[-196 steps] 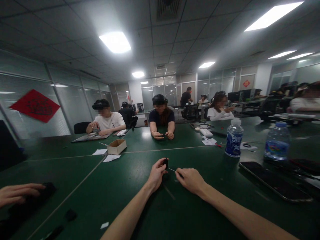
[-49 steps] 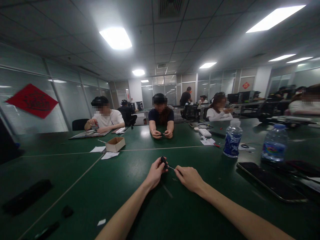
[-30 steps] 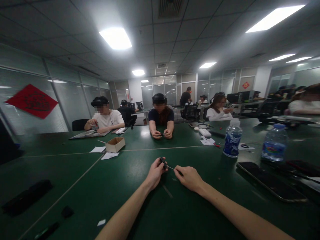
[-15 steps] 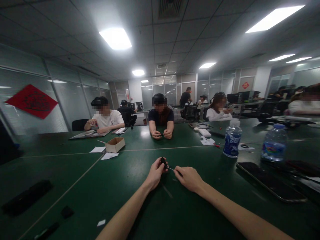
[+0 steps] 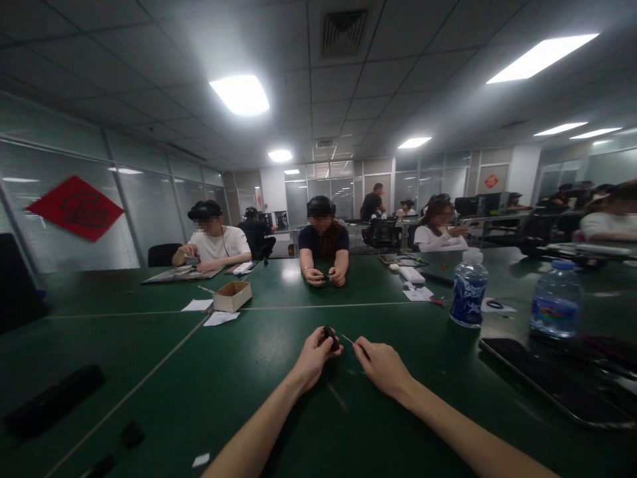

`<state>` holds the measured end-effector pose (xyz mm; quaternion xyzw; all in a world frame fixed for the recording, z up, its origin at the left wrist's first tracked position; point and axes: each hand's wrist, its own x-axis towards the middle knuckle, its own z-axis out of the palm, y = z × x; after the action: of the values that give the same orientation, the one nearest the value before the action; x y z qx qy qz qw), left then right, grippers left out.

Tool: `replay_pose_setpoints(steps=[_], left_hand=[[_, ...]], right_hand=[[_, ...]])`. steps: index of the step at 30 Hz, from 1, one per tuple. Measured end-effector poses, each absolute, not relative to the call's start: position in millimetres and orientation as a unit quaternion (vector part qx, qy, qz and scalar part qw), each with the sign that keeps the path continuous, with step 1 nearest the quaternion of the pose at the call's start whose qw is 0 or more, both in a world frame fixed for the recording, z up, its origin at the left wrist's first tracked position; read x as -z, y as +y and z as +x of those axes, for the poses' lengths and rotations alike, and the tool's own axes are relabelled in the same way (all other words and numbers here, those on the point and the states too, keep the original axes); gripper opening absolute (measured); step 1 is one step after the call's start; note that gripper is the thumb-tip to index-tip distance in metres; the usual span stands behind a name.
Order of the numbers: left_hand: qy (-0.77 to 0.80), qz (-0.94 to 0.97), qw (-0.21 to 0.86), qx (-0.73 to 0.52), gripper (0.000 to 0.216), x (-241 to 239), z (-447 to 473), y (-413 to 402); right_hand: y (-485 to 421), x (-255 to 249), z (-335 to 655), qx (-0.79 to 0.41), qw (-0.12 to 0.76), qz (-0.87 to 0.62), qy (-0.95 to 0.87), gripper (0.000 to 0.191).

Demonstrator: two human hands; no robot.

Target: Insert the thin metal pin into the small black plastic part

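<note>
My left hand (image 5: pixel 313 358) pinches a small black object (image 5: pixel 329 336) between thumb and fingertips, just above the green table (image 5: pixel 209 392). My right hand (image 5: pixel 381 365) is closed on a thin metal tool (image 5: pixel 348 340) whose tip points left toward the black object, a short gap away. Both forearms rest low over the table in the centre of the view.
Two water bottles (image 5: pixel 468 289) (image 5: pixel 555 302) and a dark tablet (image 5: pixel 552 382) lie to the right. A small cardboard box (image 5: pixel 231 296) with paper slips sits far left. Black parts (image 5: pixel 52 398) lie at the near left. Other people sit working across the table.
The view has tilted so everything sits a little lower. My left hand has turned the black object slightly, and the tool tip now sits just off it.
</note>
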<state>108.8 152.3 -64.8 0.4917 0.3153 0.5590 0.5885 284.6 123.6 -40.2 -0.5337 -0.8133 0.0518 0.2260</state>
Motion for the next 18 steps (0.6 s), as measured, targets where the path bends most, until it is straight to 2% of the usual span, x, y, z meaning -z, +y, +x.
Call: replay_pose_setpoints(steps=[3,10,18], left_hand=[[0.322,0.508,0.591,-0.537,0.04,65,110,152],[0.333,0.437,0.592,-0.589,0.025,64,111,155],[0.324,0.46,0.584,-0.585,0.031,66,109,153]], right_hand=[[129,44,286,-0.069,0.259,-0.552,-0.79,0.031],[121,38,284,-0.027,0.201,-0.499,-0.843,0.028],[121,39,285,-0.02,0.194,-0.498,-0.845,0.029]])
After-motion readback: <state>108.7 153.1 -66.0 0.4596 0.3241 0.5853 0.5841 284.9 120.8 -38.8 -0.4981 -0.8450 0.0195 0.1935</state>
